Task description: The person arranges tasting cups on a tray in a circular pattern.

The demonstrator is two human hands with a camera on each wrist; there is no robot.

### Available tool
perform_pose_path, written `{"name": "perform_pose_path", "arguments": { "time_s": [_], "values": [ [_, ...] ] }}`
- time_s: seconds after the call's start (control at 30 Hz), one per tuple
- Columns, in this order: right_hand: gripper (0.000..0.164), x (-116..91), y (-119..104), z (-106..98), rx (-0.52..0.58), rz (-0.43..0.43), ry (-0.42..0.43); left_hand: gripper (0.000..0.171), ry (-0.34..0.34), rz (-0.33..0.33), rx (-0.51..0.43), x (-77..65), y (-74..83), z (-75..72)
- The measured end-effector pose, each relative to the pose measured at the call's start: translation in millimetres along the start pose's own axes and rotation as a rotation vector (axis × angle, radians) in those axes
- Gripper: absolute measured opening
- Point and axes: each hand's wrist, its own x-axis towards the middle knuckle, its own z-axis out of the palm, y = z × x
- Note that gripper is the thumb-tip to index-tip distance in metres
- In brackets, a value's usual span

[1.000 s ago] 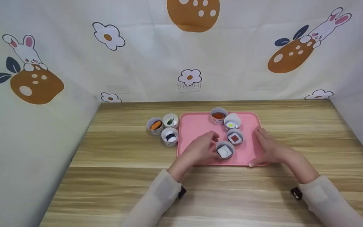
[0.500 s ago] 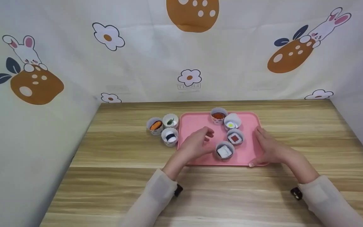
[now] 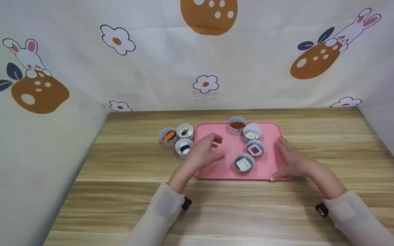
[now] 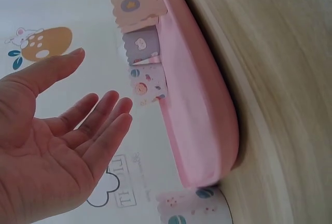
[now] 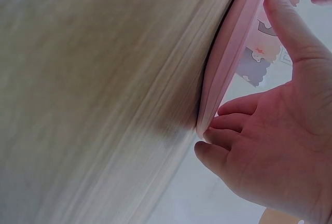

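A pink tray (image 3: pixel 217 172) lies on the table with several patterned paper cups on it, each holding a small sushi piece. These are a cup with a white piece (image 3: pixel 244 165), one with a red-centred roll (image 3: pixel 255 149), one with a yellow-and-white piece (image 3: pixel 251 134) and one with orange-red filling (image 3: pixel 237 127). My left hand (image 3: pixel 198 152) hovers over the tray's left side, its fingers loosely bent and thumb apart, holding nothing (image 4: pixel 62 151). My right hand (image 3: pixel 294 164) rests along the tray's right edge, thumb at the near corner and fingers against the side (image 5: pixel 270 151).
Left of the tray, on the wooden table (image 3: pixel 132 205), three more cups stand together: one with an orange-topped piece (image 3: pixel 168 136), one with a green-topped piece (image 3: pixel 185 131) and one with a black-banded white piece (image 3: pixel 183 148). A printed cloth (image 3: pixel 162 68) hangs behind.
My left hand has moved away from the cup with the white piece, leftward and a little back, its fingers opening. The right hand, tray and cups stay put.
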Motion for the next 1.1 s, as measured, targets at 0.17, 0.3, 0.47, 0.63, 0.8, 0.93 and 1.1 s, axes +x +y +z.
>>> {"name": "perform_pose_path", "arguments": {
  "time_s": [0.17,0.3,0.47,0.63,0.8,0.93,1.1],
  "values": [
    [0.137,0,1,0,-0.001,0.017,-0.009,0.045,0.037,-0.002,-0.003,-2.2,-6.2,-9.3],
    [0.138,0,1,0,-0.003,0.029,-0.016,0.045,0.061,-0.022,-0.005,-4.1,-10.0,-17.2],
    [0.137,0,1,0,-0.005,0.025,-0.016,0.043,0.098,-0.042,-0.024,-5.9,-15.9,-25.5],
    [0.137,0,0,0,-0.001,0.027,-0.021,0.043,0.140,-0.064,-0.040,-7.2,-23.7,-33.0],
    [0.136,0,0,-1,-0.003,0.026,-0.021,0.043,0.172,-0.072,-0.041,-7.5,-32.7,-41.5],
    [0.135,0,0,0,-0.002,0.004,-0.007,0.041,0.221,-0.059,-0.041,-7.9,-42.8,-50.3],
    [0.135,0,0,0,-0.004,-0.010,0.003,0.042,0.277,-0.111,-0.049,-6.5,-56.3,-63.4]
  ]
}}
